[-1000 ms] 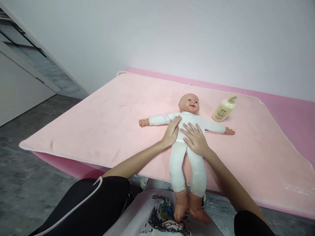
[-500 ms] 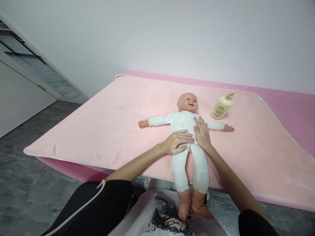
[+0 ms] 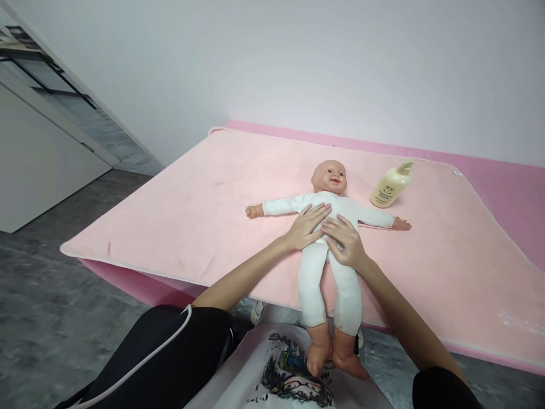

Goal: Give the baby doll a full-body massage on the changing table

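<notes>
A baby doll with a white cloth body lies on its back, arms spread and feet hanging past the table's near edge. My left hand rests open on the left side of its belly, fingers pointing up toward the chest. Lower on the belly, my right hand lies flat and open, its fingers angled to the left. The fingertips of both hands are close together at the middle of the torso. Beyond the doll's arm on the right stands a pale yellow pump bottle, touched by neither hand.
Under the doll a pink blanket covers most of the table. A darker pink surface shows past its right edge. Behind is a white wall; grey floor lies at the left. A white cord runs along my left sleeve.
My left hand has slid up the doll's torso toward the chest. My right hand has moved down from the chest to the lower belly. The view has shifted slightly.
</notes>
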Demonstrator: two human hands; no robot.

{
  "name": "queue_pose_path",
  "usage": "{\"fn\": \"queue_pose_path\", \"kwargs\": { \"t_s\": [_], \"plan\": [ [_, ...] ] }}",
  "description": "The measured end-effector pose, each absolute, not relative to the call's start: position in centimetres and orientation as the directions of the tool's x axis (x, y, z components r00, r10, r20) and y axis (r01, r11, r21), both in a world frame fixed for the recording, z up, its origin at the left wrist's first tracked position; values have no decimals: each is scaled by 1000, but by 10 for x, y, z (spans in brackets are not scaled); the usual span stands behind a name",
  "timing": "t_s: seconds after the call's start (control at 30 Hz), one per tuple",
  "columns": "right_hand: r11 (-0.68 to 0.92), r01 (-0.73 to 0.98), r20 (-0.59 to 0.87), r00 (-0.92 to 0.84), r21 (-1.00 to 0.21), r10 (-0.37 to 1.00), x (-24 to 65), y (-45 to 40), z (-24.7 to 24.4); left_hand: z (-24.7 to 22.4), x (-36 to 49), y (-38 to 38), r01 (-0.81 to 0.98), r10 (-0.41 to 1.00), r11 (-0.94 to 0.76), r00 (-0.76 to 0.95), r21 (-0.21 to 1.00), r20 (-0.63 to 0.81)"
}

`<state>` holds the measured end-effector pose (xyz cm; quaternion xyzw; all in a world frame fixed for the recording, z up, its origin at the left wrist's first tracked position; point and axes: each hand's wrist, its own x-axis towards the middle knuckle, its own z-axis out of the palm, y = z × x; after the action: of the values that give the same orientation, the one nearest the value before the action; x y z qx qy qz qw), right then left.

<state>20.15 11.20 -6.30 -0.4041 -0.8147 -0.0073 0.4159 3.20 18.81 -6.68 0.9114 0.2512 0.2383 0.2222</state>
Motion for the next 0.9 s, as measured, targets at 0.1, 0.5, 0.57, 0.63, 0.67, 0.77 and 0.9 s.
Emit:
{"fn": "queue_pose_path", "kwargs": {
  "t_s": [0.1,0.5,0.57,0.63,0.67,0.77,0.9],
  "plan": [
    [701,611,602,-419,-367,680,198,110,-58,-70,31,188,401,617,-737,728,545,299],
    [426,850,331,-323,-312,887,198,116,-57,-82,39,170,347,894,-416,323,841,309],
    [380,870,333,-274,-314,902,198,116,-58,-80,39,168,282,884,-445,291,850,367],
    [329,888,338,-217,-321,916,198,117,-59,-77,38,165,259,864,-487,281,834,417],
    [305,894,340,-190,-327,921,198,117,-60,-75,38,164,258,853,-508,283,822,438],
    [241,900,347,-109,-363,931,200,119,-62,-72,37,162,249,818,-563,301,788,490],
    [146,876,335,19,-459,942,207,122,-67,-72,34,161,123,666,-706,448,697,596]
  ]
}}
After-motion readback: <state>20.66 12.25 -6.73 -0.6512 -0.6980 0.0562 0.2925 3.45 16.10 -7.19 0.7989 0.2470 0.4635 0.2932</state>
